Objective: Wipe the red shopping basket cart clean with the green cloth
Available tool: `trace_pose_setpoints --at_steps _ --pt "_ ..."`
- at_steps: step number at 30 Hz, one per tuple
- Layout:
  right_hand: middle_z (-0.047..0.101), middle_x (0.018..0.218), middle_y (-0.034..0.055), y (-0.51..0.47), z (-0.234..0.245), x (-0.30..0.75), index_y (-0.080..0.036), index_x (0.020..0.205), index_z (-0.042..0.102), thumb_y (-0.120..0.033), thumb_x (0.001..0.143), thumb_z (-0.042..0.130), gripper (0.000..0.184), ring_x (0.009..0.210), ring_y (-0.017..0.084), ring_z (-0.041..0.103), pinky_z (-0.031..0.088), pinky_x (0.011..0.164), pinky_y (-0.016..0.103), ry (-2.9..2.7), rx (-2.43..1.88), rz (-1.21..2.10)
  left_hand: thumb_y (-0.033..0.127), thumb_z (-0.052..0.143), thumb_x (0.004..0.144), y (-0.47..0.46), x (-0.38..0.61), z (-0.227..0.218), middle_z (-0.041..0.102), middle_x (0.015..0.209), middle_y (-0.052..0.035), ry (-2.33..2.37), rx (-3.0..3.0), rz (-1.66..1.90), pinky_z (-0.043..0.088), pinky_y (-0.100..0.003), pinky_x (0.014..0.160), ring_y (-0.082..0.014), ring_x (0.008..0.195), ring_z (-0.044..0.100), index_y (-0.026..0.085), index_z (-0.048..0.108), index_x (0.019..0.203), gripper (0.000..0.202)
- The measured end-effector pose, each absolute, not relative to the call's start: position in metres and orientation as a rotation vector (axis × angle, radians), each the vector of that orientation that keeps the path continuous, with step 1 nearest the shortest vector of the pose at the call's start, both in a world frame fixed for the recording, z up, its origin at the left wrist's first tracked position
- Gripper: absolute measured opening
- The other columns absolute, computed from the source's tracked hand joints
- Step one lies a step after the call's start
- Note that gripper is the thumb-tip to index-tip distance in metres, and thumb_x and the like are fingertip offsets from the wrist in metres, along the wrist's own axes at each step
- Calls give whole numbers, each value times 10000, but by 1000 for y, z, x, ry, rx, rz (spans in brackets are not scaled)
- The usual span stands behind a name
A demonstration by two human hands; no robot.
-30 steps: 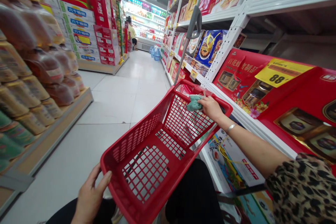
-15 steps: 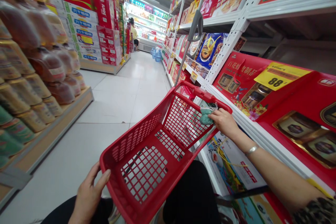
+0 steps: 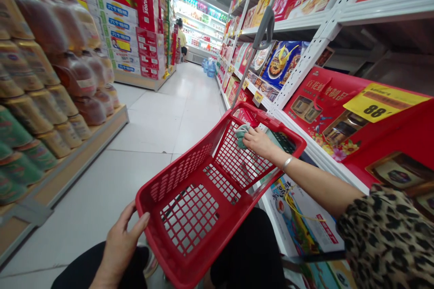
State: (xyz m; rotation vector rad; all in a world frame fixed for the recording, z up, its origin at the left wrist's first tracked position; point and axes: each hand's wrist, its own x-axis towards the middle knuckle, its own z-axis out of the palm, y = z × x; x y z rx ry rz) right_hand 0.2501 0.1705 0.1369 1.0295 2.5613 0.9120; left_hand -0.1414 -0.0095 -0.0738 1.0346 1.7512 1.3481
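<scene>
Well, both my hands are on the red mesh shopping basket [image 3: 190, 157], which I hold low in front of me, tilted, its far end higher. My right hand [image 3: 259, 142] reaches to the far rim, its fingers [image 3: 254, 137] curled over the edge and closed on a crumpled teal cloth [image 3: 241, 136], which sits just inside the basket wall. Exactly what the cloth is, I cannot tell. My left hand [image 3: 118, 248] grips the near corner, fingers [image 3: 130, 211] closed on the outside of the wall. The cloth is the only thing I can make out in the basket; grey floor tile shows through its mesh base. A leopard-print sleeve [image 3: 383, 239] covers my upper right arm. Just right of the basket stand white perforated shelves [image 3: 305, 72] of red gift boxes [image 3: 322, 108], one with a yellow 88 price tag [image 3: 384, 106]. To the left, amber bottles [image 3: 76, 76] sit on a low shelf. Far down the aisle, another person [image 3: 181, 36] stands by lit chillers.
</scene>
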Motion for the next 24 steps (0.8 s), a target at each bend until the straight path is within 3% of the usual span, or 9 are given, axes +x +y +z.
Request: trace_pose_setpoints --at_steps 8,16,24 --pt "696 935 111 216 109 209 -143 1054 722 -145 1032 415 308 913 227 527 329 790 371 2575 927 801 662 655 629 -14 -139 -74 732 1206 -85 1746 1069 1340 455 -477 1124 -334 1204 638 219 681 1110 654" --pt "706 992 128 189 96 224 -149 992 733 -115 996 440 295 1007 262 554 370 823 392 2416 952 630 683 659 611 -14 -133 -66 751 1135 -65 1734 1091 1338 308 -521 1219 -331 1180 645 234 698 1067 641" --pt "730 931 107 138 93 264 -170 864 757 -89 912 576 204 984 247 600 398 833 374 2306 922 432 699 632 627 -13 -132 -66 727 1184 -92 1708 1106 1319 438 -485 1127 -334 1190 631 219 679 1118 688"
